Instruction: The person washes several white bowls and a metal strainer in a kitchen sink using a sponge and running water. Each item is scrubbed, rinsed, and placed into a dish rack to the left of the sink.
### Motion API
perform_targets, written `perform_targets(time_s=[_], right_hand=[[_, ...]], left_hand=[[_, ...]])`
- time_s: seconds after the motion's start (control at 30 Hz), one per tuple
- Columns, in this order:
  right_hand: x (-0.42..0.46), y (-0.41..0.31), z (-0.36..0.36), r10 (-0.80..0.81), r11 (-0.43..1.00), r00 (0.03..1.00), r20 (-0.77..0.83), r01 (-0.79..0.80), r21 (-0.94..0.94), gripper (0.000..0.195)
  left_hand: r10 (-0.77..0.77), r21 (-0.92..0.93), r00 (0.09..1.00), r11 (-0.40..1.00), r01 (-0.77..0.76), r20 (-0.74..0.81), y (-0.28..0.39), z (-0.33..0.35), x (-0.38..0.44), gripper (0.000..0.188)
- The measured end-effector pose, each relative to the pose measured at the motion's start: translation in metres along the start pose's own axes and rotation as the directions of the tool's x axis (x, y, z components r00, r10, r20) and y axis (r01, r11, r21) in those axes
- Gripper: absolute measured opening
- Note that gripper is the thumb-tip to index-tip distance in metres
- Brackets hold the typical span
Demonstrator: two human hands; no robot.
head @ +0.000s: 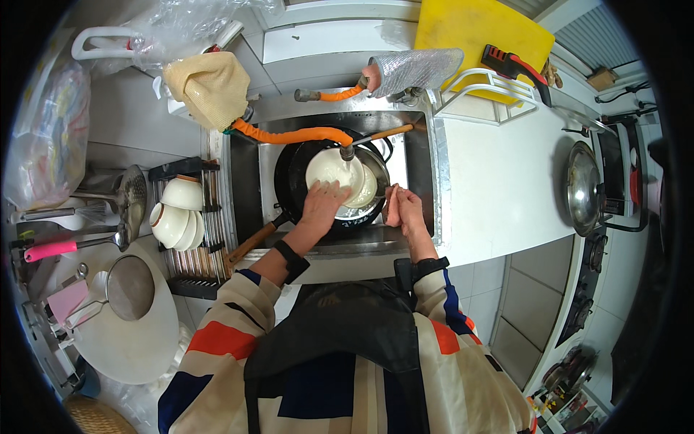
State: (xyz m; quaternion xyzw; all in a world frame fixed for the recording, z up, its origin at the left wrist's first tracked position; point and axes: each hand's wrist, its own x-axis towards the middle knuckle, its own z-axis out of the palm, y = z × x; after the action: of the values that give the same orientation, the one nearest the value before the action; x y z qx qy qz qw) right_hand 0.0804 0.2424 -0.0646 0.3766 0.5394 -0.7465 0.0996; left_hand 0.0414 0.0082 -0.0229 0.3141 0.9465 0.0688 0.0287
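My left hand (pixel 323 208) holds a white bowl (pixel 332 165) by its near side, with the fingers over the rim. The bowl is below an orange-sleeved faucet spout (pixel 346 153), inside a large black wok (pixel 293 173) in the sink. A second white dish (pixel 367 189) lies partly under the bowl, beside a metal pan (pixel 379 168) with a wooden handle. Just right of the wok, my right hand (pixel 410 209) grips a pink cloth (pixel 392 209), which hangs below the fingers.
A steel sink (pixel 420 179) surrounds the wok, and its wooden handle (pixel 257 242) crosses the near left edge. Left of it, a drying rack (pixel 211 200) bears several white bowls (pixel 172 225). At right stand a white counter (pixel 499 190), a metal lid (pixel 583 189) and a yellow cutting board (pixel 466 32).
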Motion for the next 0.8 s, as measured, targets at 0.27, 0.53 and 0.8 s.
perform_targets(time_s=[0.27, 0.53, 0.8], right_hand=[[-0.005, 0.011, -0.01, 0.007, 0.999, 1.0, 0.018, -0.008, 0.048, 0.026], [-0.03, -0.008, -0.011, 0.005, 1.0, 0.997, -0.076, -0.004, 0.003, 0.024], [-0.021, 0.006, -0.02, 0.027, 0.999, 0.996, -0.08, -0.029, -0.027, 0.024]], left_hand=[[0.0, -0.218, 0.995, 0.976, 0.023, 0.104, 0.012, 0.02, 0.01, 0.043], [-0.009, -0.22, 0.997, 0.975, 0.026, 0.077, 0.003, 0.037, 0.005, 0.042], [0.006, -0.187, 0.999, 0.982, 0.001, 0.041, -0.003, 0.039, -0.009, 0.042]])
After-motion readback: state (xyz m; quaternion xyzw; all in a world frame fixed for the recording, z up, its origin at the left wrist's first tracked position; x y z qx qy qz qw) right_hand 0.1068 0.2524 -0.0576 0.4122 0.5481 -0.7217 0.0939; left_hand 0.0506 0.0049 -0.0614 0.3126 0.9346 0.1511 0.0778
